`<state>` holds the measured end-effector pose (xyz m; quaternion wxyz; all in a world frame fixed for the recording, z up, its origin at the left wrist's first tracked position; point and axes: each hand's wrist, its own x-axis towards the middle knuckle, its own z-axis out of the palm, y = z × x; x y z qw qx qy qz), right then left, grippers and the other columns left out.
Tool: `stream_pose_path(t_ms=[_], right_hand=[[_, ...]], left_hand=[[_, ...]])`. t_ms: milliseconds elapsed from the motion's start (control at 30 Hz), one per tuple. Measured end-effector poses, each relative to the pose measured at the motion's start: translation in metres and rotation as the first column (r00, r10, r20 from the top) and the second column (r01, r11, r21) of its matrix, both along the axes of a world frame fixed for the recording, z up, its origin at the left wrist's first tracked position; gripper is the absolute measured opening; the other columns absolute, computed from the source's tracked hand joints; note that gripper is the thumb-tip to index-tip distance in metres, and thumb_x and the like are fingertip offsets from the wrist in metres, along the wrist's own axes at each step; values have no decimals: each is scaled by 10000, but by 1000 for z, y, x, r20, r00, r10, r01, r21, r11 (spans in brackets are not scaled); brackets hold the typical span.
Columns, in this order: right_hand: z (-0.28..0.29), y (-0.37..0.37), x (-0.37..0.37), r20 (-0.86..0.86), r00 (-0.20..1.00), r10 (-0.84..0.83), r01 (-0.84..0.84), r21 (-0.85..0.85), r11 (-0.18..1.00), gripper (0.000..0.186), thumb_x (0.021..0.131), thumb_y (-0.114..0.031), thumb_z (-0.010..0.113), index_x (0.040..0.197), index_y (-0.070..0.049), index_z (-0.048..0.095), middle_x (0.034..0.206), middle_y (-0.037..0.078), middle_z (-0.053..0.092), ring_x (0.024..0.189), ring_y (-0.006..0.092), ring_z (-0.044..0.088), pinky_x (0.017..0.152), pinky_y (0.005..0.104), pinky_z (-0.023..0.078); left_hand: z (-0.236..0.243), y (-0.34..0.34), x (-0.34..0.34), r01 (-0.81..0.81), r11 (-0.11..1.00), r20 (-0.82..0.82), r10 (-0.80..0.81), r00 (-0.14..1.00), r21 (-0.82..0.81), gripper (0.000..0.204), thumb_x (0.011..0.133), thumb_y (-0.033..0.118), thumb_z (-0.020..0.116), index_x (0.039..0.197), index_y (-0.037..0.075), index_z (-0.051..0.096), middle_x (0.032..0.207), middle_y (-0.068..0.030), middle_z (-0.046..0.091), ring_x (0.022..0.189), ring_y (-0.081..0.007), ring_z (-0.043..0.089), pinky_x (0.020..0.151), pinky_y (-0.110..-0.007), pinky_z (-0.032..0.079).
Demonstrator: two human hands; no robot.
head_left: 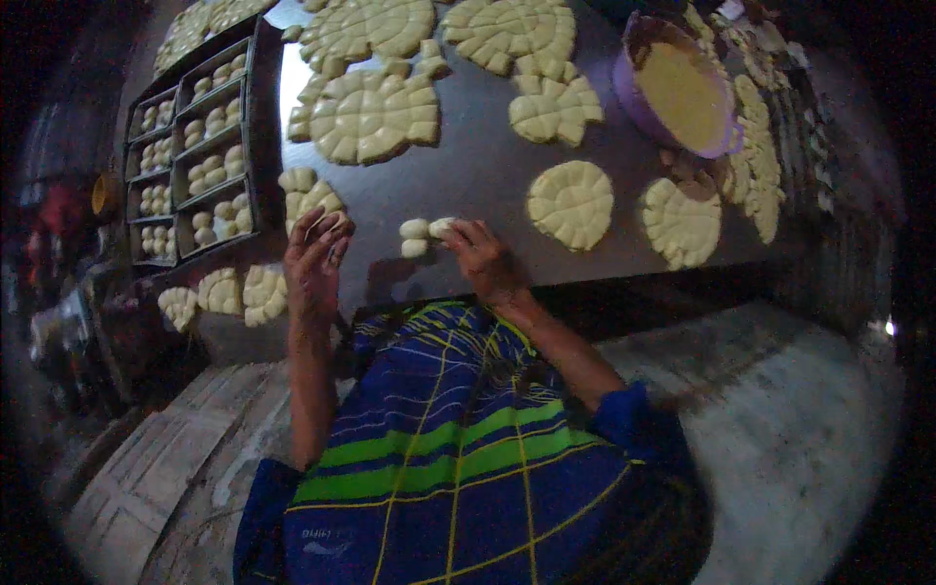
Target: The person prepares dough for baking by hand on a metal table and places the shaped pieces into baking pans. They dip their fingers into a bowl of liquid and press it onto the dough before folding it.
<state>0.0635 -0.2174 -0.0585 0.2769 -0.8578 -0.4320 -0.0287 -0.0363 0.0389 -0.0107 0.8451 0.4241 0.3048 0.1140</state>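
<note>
My right hand (483,258) pinches a small pale dough ball (443,226) on the dark metal table (458,175). Just left of it, two more small dough pieces (413,238) lie against each other. My left hand (315,255) has its fingers bent over the near edge of a scored dough cluster (302,183); a bit of dough shows between the fingers. Two scored rounds of dough, a smoother one (570,205) and a rougher one (682,222), lie to the right of my right hand.
A dark divided tray (178,161) of dough balls stands at left. Large scored dough slabs (366,117) cover the far table. A purple tub (624,83) with a pale yellowish filling sits at far right, beside strips of dough (756,166). Cut dough pieces (219,291) lie near the left edge.
</note>
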Motion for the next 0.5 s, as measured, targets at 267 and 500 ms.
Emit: stream_pose_path(t_ms=[267,500], right_hand=[[16,-48,109,115,944,-310,288,173,942,270,825,34,540,1077,-7,628,1032,173,618,980,357,601,846,437,496],[-26,-97,201,146,912,-382,385,6,923,232,791,-2,629,1020,17,661,1017,157,635,974,334,608,828,400,510]], left_hand=[[4,-21,11,-5,999,17,6,1000,-40,498,866,119,655,1324,28,481,1238,-129,571,1177,-253,549,1047,-387,395],[-3,-30,20,44,999,-51,-45,998,-16,510,869,136,653,1332,31,467,1285,-146,532,1158,-261,552,1049,-393,398]])
